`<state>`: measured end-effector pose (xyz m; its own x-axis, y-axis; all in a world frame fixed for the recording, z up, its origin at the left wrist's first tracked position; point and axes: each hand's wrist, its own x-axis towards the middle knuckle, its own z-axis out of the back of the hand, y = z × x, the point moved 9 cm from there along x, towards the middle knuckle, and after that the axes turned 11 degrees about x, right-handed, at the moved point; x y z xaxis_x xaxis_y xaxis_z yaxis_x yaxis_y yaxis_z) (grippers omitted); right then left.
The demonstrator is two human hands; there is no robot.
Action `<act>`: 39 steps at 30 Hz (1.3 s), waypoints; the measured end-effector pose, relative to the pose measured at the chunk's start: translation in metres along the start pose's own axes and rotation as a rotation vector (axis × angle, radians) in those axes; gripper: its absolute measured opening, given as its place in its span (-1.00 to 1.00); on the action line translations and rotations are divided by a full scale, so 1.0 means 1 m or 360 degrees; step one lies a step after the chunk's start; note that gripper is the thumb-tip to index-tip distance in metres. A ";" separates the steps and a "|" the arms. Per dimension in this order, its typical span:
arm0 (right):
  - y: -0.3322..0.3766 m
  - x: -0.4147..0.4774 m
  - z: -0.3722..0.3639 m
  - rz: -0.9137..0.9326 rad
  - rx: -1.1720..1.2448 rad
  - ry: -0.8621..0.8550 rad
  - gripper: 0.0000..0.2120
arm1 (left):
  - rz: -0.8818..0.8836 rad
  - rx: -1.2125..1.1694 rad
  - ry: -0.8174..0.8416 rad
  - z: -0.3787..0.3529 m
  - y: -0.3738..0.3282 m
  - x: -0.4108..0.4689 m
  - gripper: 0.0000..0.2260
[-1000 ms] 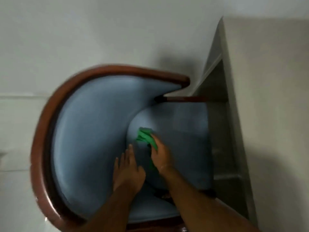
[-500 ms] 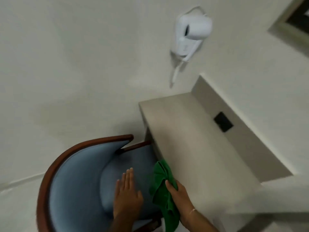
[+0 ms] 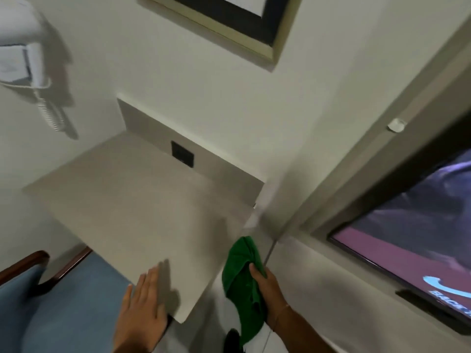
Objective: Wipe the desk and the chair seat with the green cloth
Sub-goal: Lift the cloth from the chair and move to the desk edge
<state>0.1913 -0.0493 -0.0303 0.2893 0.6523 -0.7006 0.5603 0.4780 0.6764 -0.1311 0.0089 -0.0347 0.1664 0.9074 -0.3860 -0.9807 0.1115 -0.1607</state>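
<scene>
Cloth [image 3: 240, 284], soft and limp, hangs bunched at 5 o'clock, off the desk [image 3: 142, 207] corner, pinched in the right hand [image 3: 270, 294]. Left hand [image 3: 142, 312] lies spread flat on the desk's near edge. Probably it handles best gathered into a palm-sized pad.

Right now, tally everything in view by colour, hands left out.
Green: 1, the cloth
Blue: 1, the chair
White: 1, the hair dryer on the wall
Beige: 1, the desk
Black: 3, the socket, the picture frame, the television
Total: 7
</scene>
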 end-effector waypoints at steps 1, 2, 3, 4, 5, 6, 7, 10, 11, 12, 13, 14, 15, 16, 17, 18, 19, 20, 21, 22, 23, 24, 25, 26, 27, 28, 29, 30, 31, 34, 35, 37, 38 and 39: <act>0.007 0.008 0.022 0.0016 0.0048 -0.0048 -0.57 | -0.0039 0.0041 -0.0005 0.000 -0.015 0.003 -0.17; 0.015 0.016 0.046 0.0028 0.0093 -0.0094 -0.58 | -0.0077 0.0077 0.0010 -0.002 -0.033 0.007 -0.19; 0.023 0.023 0.063 0.0050 0.0118 -0.0140 -0.58 | -0.0113 0.0097 0.0011 -0.001 -0.046 0.009 -0.19; 0.031 0.030 0.078 0.0076 0.0130 -0.0181 -0.59 | -0.0145 0.0105 0.0005 0.000 -0.056 0.010 -0.18; 0.041 0.039 0.096 0.0100 0.0135 -0.0229 -0.62 | -0.0166 0.0115 0.0015 -0.001 -0.069 0.013 -0.18; 0.048 0.048 0.113 0.0117 0.0139 -0.0285 -0.64 | -0.0173 0.0117 0.0021 -0.003 -0.078 0.017 -0.18; 0.053 0.056 0.129 0.0129 0.0141 -0.0351 -0.64 | -0.0163 0.0106 0.0007 -0.003 -0.084 0.019 -0.18; 0.061 0.075 0.171 0.0140 0.0196 -0.0541 -0.64 | -0.0134 0.0071 0.0011 -0.007 -0.097 0.022 -0.18; 0.063 0.079 0.182 0.0150 0.0208 -0.0586 -0.64 | -0.0146 0.0059 0.0007 -0.009 -0.102 0.021 -0.18; 0.066 0.082 0.190 0.0169 0.0199 -0.0626 -0.64 | -0.0158 0.0063 0.0017 -0.012 -0.105 0.020 -0.18; 0.071 0.083 0.196 0.0217 0.0147 -0.0664 -0.64 | -0.0170 0.0070 0.0031 -0.015 -0.108 0.018 -0.18; 0.076 0.083 0.200 0.0288 0.0027 -0.0701 -0.64 | -0.0177 0.0073 0.0045 -0.019 -0.108 0.015 -0.18; 0.083 0.083 0.203 0.0382 -0.0145 -0.0737 -0.63 | -0.0167 0.0076 0.0062 -0.022 -0.106 0.013 -0.17; 0.089 0.081 0.203 0.0492 -0.0345 -0.0754 -0.61 | -0.0150 0.0084 0.0079 -0.026 -0.104 0.012 -0.17; 0.095 0.079 0.200 0.0603 -0.0551 -0.0745 -0.56 | -0.0131 0.0094 0.0089 -0.028 -0.100 0.010 -0.16; 0.097 0.077 0.195 0.0706 -0.0763 -0.0705 -0.51 | -0.0113 0.0105 0.0097 -0.031 -0.096 0.009 -0.16; 0.097 0.078 0.188 0.0775 -0.1021 -0.0640 -0.47 | -0.0095 0.0109 0.0110 -0.034 -0.093 0.008 -0.16; 0.093 0.081 0.180 0.0791 -0.1335 -0.0540 -0.44 | -0.0079 0.0113 0.0129 -0.036 -0.091 0.008 -0.16; 0.082 0.086 0.171 0.0735 -0.1672 -0.0420 -0.43 | -0.0067 0.0115 0.0147 -0.038 -0.089 0.008 -0.16; 0.068 0.092 0.166 0.0625 -0.1981 -0.0297 -0.41 | -0.0057 0.0110 0.0160 -0.040 -0.089 0.009 -0.17; 0.055 0.096 0.166 0.0511 -0.2218 -0.0196 -0.38 | -0.0050 0.0098 0.0166 -0.041 -0.090 0.009 -0.17; 0.046 0.097 0.168 0.0452 -0.2362 -0.0139 -0.35 | -0.0048 0.0089 0.0172 -0.042 -0.093 0.008 -0.18; 0.044 0.097 0.170 0.0461 -0.2440 -0.0119 -0.34 | -0.0051 0.0084 0.0183 -0.043 -0.096 0.007 -0.18; 0.046 0.095 0.172 0.0520 -0.2473 -0.0121 -0.34 | -0.0059 0.0092 0.0193 -0.044 -0.098 0.006 -0.19; 0.052 0.093 0.173 0.0605 -0.2492 -0.0150 -0.34 | -0.0068 0.0100 0.0194 -0.045 -0.100 0.005 -0.19; 0.058 0.092 0.178 0.0662 -0.2486 -0.0202 -0.35 | -0.0072 0.0110 0.0195 -0.045 -0.100 0.004 -0.19; 0.064 0.092 0.185 0.0676 -0.2470 -0.0265 -0.35 | -0.0069 0.0114 0.0198 -0.045 -0.100 0.004 -0.20; 0.067 0.091 0.193 0.0631 -0.2460 -0.0314 -0.33 | -0.0063 0.0122 0.0207 -0.045 -0.098 0.004 -0.20; 0.067 0.091 0.201 0.0589 -0.2467 -0.0326 -0.26 | -0.0054 0.0123 0.0218 -0.045 -0.098 0.004 -0.21; 0.060 0.093 0.212 0.0520 -0.2494 -0.0286 -0.03 | -0.0028 0.0143 0.0266 -0.047 -0.097 -0.002 -0.21; 0.058 0.095 0.210 0.0544 -0.2442 -0.0298 -0.13 | -0.0023 0.0149 0.0272 -0.048 -0.097 -0.004 -0.22; 0.058 0.097 0.198 0.0513 -0.2317 -0.0380 -0.26 | -0.0017 0.0168 0.0300 -0.051 -0.099 -0.008 -0.23; 0.059 0.097 0.189 0.0470 -0.2291 -0.0430 -0.27 | -0.0022 0.0181 0.0324 -0.052 -0.101 -0.011 -0.23; 0.059 0.100 0.180 0.0435 -0.2216 -0.0454 -0.27 | -0.0032 0.0169 0.0339 -0.054 -0.104 -0.012 -0.23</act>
<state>0.3932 -0.0617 -0.1009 0.4966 0.7573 -0.4241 -0.6843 0.6422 0.3454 -0.0253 -0.0354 -0.0626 0.1929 0.7999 -0.5683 -0.9804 0.1810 -0.0781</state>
